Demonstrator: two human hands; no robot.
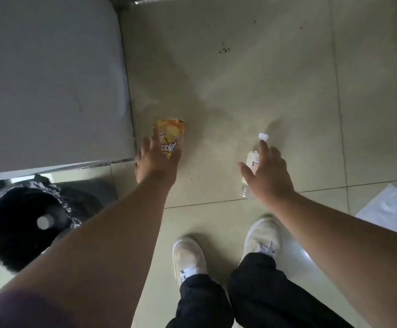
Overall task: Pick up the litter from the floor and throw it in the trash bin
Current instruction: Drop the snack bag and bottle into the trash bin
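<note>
The floor [251,74] is made of big smooth tiles that shine a little, and the snack bag [171,136] is thin, shiny, crinkly plastic in yellow and orange. The bottle [251,162] is clear, smooth plastic with a paper-like label and a white plastic cap [263,136], and the trash bin [27,223] has a black, wrinkly, shiny plastic bag inside. The shoes [189,259] look like soft, dull white cloth or leather, the trousers [259,285] are dark, dull cloth, and the sheet [391,209] looks like flat white paper.

Dim, soft indoor light; faint shadows spread on the floor [251,74] mid-frame, glare at lower right, slight blur, wide-angle bending at edges.
</note>
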